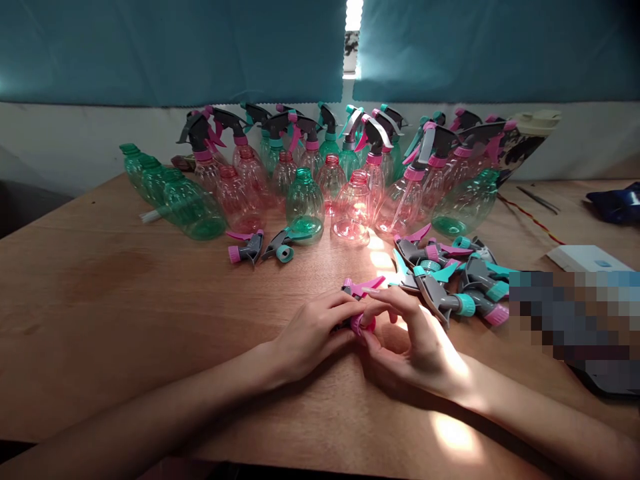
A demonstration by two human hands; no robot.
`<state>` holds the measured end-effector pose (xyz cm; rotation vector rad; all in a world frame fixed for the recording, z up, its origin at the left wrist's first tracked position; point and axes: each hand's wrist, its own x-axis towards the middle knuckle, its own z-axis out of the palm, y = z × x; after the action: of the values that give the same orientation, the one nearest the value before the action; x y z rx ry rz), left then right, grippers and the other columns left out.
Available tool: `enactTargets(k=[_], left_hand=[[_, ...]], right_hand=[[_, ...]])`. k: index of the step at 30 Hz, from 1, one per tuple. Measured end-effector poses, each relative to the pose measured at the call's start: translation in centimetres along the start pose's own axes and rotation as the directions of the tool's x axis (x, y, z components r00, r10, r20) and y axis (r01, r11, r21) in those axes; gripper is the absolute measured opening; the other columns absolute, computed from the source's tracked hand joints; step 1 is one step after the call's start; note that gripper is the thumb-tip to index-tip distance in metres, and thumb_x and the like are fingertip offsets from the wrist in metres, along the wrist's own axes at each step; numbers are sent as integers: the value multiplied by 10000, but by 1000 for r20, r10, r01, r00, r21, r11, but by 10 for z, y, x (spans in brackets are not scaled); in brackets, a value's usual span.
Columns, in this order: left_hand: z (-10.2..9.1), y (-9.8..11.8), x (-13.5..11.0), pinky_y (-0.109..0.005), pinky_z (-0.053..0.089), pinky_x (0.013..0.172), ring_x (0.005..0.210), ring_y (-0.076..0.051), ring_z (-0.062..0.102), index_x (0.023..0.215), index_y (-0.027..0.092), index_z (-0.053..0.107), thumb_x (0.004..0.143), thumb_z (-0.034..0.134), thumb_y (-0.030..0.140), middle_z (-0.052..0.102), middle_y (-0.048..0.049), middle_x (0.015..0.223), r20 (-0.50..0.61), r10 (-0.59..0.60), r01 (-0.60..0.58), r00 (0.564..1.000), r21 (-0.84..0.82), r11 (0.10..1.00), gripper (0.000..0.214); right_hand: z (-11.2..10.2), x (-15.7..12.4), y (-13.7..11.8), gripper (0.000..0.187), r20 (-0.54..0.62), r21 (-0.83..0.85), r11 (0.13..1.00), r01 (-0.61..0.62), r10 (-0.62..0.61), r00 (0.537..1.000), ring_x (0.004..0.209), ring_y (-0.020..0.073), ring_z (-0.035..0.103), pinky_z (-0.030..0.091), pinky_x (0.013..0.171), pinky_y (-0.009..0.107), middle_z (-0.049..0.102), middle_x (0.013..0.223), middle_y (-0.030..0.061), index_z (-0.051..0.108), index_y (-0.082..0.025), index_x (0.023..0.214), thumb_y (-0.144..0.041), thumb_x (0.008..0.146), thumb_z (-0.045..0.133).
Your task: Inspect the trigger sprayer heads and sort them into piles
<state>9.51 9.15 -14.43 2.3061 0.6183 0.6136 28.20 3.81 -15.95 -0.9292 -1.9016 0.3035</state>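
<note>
The left hand (311, 333) is curled shut around a grey trigger sprayer head (347, 287), hiding most of its body, while the fingertips (373, 293) of the right hand (413, 347) pinch at its pink collar (363, 325). A pink trigger (363, 287) sticks out past the left fingers. The sprayer is held just above the wooden table (100, 347). The hold on the collar looks light, so a slip of the fingertips could let the sprayer twist free and drop.

Just beyond the right hand lies a loose heap of sprayer heads (450, 280) with pink and teal collars. Their triggers overlap, so a knock from the right hand could scatter them. Two more sprayer heads (245, 248) lie apart on the left. Farther out, a crowded arc of empty pink and green plastic bottles (350, 210) stands close together, with green bottles (190, 210) lying on their sides at the left end. Light bottles packed this tightly could topple one another if bumped, and those on their sides could roll. A pixelated patch (570, 320) hides whatever lies at the right.
</note>
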Motion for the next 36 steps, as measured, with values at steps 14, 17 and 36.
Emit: enactTargets(k=[14,17,36], left_hand=[[-2,2,-1,-294,497,816,915,-182,626,1188,172,585,876,626,191,665,-64,1040,-50,-3,5,999,38,999,315],[-2,2,-1,-291,496,804,870,-175,628,1165,187,585,871,634,222,673,-45,996,-68,-23,25,997,37,999,300],[-6,2,5,-223,458,603,632,-112,528,1097,191,610,863,624,221,611,-7,855,-203,-60,93,977,158,983,236]], right_hand=[[-7,0,13,588,26,-66,996,67,-65,998,750,198,593,498,671,360,637,890,48,383,-213,1300,-64,773,597],[-8,0,11,594,33,-54,997,48,-46,998,775,199,605,505,691,355,643,919,54,382,-217,1307,-60,774,592],[-4,3,6,326,-126,-53,999,8,-14,992,729,157,645,499,626,281,676,878,31,448,-214,1159,-144,872,587]])
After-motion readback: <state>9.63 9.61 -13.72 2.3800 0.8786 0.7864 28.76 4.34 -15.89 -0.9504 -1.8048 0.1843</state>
